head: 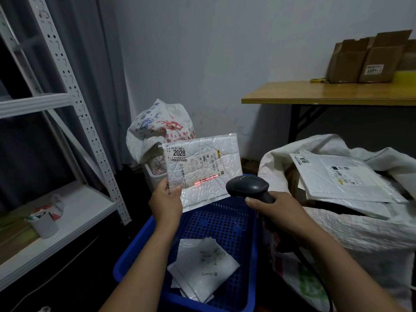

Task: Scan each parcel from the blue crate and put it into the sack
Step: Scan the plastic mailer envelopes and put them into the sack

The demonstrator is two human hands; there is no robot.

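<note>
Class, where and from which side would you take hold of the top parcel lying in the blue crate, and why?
Probably pinch the parcel by its right corner, from above: it lies flat, and the crate walls block sideways reach.

Bare forearms (pixel 144 264) show from around six o'clock; the left hand (pixel 166 200) and right hand (pixel 278 210) are bare too, thumbnails seemingly trimmed short.

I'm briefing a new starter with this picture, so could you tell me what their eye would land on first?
First comes the red scan line glowing on the white parcel, which the left hand holds up at centre. The black scanner in the right hand points at it. Next come the blue crate below, holding loose parcels, and the white sack at right, with flat parcels in its mouth.
</note>
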